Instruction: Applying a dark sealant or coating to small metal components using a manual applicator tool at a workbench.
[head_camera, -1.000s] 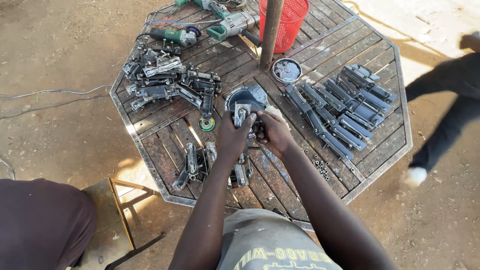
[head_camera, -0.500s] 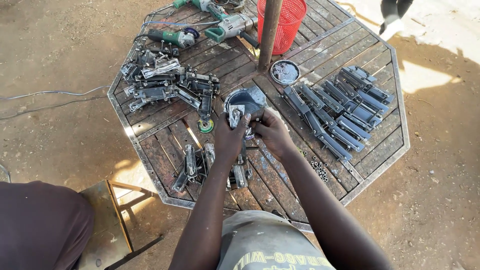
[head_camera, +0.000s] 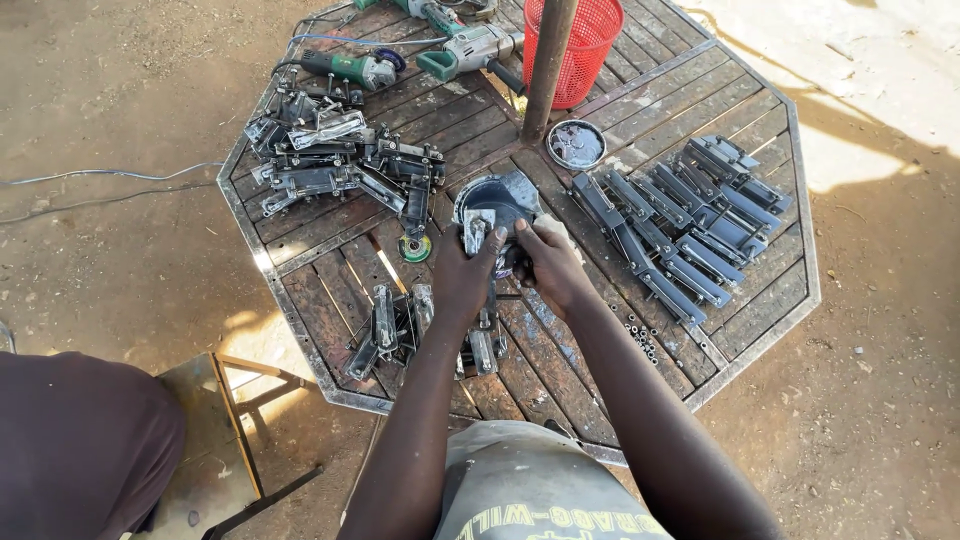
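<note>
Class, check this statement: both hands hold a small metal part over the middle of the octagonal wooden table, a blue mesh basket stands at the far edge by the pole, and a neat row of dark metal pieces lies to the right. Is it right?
Not quite. In the head view the mesh basket is red, not blue. The rest holds: the left hand and right hand grip a small metal part over the table, beside the pole, with the row of dark metal pieces to the right.

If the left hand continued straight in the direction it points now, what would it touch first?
Probably the round dark metal tin just beyond the left hand, which points up the table and already grips a small metal part at the tin's near edge. Depth is uncertain.
</note>
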